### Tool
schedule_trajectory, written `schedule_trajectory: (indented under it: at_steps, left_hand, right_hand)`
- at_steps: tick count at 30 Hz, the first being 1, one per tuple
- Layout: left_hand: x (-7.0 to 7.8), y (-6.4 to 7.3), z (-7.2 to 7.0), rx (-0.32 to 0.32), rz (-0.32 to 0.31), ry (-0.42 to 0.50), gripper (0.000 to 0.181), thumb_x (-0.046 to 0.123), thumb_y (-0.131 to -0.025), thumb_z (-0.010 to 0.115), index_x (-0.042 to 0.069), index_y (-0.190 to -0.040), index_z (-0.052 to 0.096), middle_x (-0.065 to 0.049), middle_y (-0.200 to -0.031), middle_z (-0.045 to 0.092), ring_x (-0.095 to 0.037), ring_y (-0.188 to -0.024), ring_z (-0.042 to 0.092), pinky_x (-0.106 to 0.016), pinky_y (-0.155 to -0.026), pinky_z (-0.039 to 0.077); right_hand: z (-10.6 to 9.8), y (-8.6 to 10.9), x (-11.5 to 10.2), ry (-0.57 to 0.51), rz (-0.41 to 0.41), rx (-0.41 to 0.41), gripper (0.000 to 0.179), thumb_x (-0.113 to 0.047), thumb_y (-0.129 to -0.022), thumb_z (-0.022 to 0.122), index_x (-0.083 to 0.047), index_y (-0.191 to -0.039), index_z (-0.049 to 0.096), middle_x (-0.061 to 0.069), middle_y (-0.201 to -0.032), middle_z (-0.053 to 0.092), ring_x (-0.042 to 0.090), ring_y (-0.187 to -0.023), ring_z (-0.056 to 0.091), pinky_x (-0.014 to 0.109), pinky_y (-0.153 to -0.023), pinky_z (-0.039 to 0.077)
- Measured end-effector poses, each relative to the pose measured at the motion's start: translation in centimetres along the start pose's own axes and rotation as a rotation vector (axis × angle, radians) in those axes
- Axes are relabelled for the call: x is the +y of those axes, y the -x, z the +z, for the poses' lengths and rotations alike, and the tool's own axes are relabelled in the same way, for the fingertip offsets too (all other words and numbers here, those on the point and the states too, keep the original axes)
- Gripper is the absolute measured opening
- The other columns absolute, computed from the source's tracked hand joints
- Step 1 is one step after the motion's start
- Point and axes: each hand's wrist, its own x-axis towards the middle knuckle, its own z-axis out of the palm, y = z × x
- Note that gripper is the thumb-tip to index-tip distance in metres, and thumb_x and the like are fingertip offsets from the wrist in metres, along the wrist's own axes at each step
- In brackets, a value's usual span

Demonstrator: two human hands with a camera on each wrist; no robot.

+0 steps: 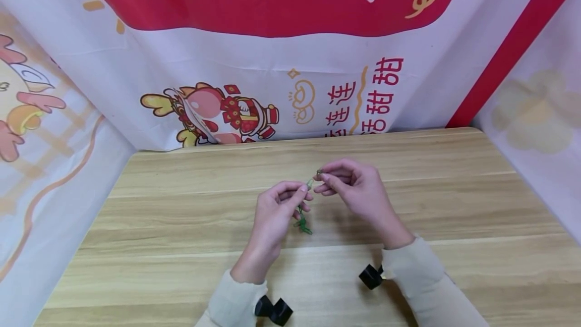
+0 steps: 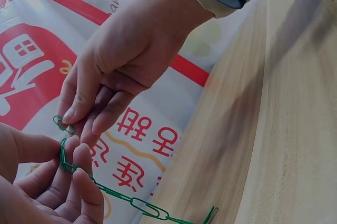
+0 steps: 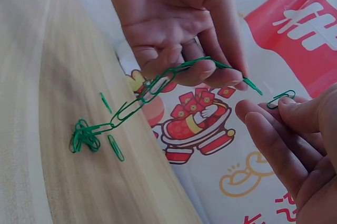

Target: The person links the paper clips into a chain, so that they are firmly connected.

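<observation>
In the head view my left hand and right hand are raised close together over the wooden table. The left hand pinches the upper end of a chain of green paper clips, which hangs across its fingers. Between my right thumb and fingertips is a single green paper clip; a small gap separates it from the chain's end. Down at the table, the chain's lower part meets a tangle of green clips. Beside that tangle lie two separate-looking green paper clips.
The wooden tabletop extends on both sides of the hands. Behind it hangs a printed white and red cloth, with more printed cloth along the left and right sides. Black wrist devices sit at both cuffs.
</observation>
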Motion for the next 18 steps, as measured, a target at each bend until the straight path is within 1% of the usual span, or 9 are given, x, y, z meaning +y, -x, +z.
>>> schedule_trajectory:
  at_steps: [6,10,14,18]
  left_hand:
    - [-0.17,-0.09,0.11,0.01,0.008,0.02,0.018,0.015,-0.103,0.072,0.002,-0.115,0.074,-0.005,-0.098,0.079,-0.013,-0.078,0.07,-0.021,-0.066,0.053]
    - [-0.22,-0.13,0.13,0.019,0.008,0.027,0.019,0.016,-0.103,0.073,0.001,-0.115,0.074,-0.005,-0.097,0.078,-0.013,-0.077,0.069,-0.021,-0.065,0.052]
    - [-0.25,-0.13,0.12,0.023,0.003,0.03,0.02,0.017,-0.103,0.073,0.0,-0.115,0.074,-0.005,-0.096,0.078,-0.012,-0.076,0.069,-0.021,-0.065,0.052]
    - [-0.23,-0.12,0.11,0.018,-0.003,0.032,0.02,0.017,-0.103,0.073,0.001,-0.115,0.075,-0.004,-0.096,0.078,-0.013,-0.076,0.069,-0.021,-0.065,0.052]
  right_hand:
    - [0.39,0.0,0.33,0.045,-0.035,-0.008,0.014,0.008,-0.1,0.069,0.006,-0.113,0.073,0.025,-0.109,0.08,0.015,-0.083,0.082,0.035,-0.076,0.068]
    - [0.62,0.06,0.35,0.07,-0.05,-0.015,0.012,0.006,-0.099,0.07,0.004,-0.111,0.074,0.022,-0.106,0.08,0.018,-0.082,0.082,0.034,-0.074,0.068]
    - [0.79,0.08,0.32,0.099,-0.058,-0.018,0.011,0.005,-0.1,0.07,0.003,-0.11,0.075,0.02,-0.104,0.081,0.021,-0.082,0.082,0.033,-0.074,0.068]
    - [0.82,0.13,0.41,0.14,-0.058,-0.006,0.012,0.005,-0.101,0.069,0.002,-0.11,0.076,0.019,-0.104,0.081,0.019,-0.081,0.082,0.031,-0.073,0.067]
